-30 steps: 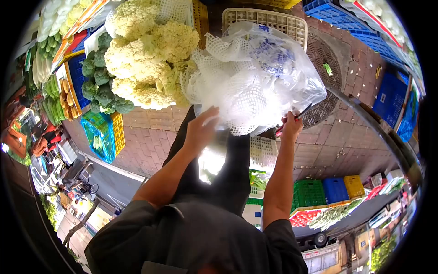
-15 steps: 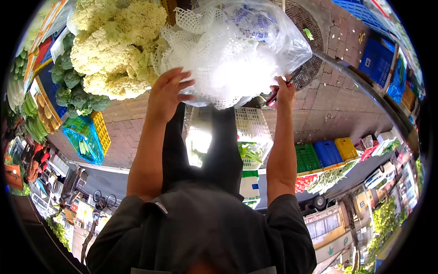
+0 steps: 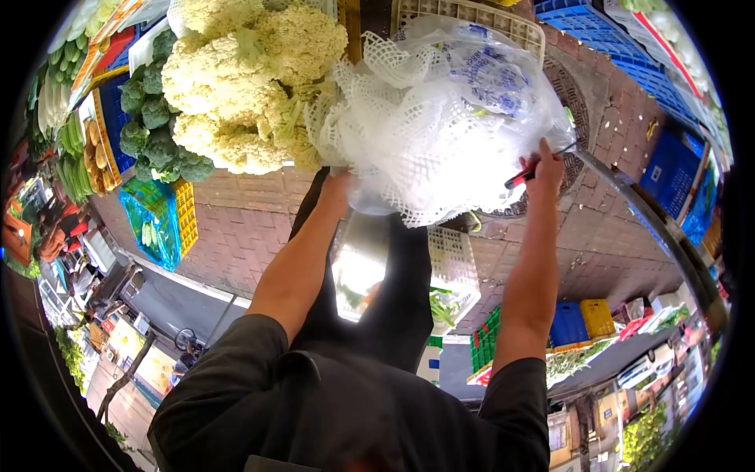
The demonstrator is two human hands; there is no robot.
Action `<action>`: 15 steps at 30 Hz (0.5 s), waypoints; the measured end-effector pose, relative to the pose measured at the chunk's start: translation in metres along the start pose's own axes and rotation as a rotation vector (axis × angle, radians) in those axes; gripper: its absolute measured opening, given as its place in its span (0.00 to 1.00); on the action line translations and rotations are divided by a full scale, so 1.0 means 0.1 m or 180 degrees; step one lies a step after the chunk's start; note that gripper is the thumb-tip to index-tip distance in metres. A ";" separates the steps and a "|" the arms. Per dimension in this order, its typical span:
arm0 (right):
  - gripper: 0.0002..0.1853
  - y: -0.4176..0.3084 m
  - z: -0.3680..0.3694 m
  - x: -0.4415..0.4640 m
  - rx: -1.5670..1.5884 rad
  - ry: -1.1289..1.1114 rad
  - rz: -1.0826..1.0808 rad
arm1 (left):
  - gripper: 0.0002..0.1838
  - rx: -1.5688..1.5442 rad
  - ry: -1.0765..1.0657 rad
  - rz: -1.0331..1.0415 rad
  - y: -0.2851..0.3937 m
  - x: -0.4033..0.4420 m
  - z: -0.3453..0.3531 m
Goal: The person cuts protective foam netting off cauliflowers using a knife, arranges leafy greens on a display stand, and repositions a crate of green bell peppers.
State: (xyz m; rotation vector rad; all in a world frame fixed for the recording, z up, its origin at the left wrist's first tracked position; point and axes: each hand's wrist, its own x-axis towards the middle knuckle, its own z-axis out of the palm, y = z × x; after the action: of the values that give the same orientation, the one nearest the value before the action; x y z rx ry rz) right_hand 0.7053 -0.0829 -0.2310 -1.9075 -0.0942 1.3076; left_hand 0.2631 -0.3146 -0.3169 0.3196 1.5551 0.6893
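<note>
My left hand (image 3: 336, 191) is at the lower left edge of a heap of white foam netting (image 3: 393, 134) and clear plastic bags (image 3: 491, 79) with blue print. Its fingers are hidden under the heap. At the heap's right side, my right hand (image 3: 546, 171) is closed around a knife with a red and black handle (image 3: 521, 177); a thin dark blade seems to stick out beyond the fingers. Bright glare washes out the middle of the heap. Cauliflowers (image 3: 252, 79) are piled just left of the netting.
Broccoli (image 3: 161, 118) lies left of the cauliflowers. A beige crate (image 3: 480, 12) stands behind the bags, and a white crate (image 3: 456, 263) is by my legs. A metal pole (image 3: 645, 204) slants at right, near blue crates (image 3: 617, 51). A blue-bagged yellow crate (image 3: 187, 212) stands left.
My left hand, spread in the air beside the netting before, has gone in under its edge. The view has shifted, and my right hand still grips the knife at the bag's right side.
</note>
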 end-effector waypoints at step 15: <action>0.06 0.56 0.14 -2.92 -0.1366 -0.0388 -0.1392 | 0.21 0.2422 -0.0413 0.3604 1.77 -1.56 1.22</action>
State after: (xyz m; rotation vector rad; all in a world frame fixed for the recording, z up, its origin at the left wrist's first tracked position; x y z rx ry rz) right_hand 0.5389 -0.2501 -0.0501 -1.9961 -0.8651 1.1579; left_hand 0.3647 -0.2405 -0.0830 1.8591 1.3669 0.8479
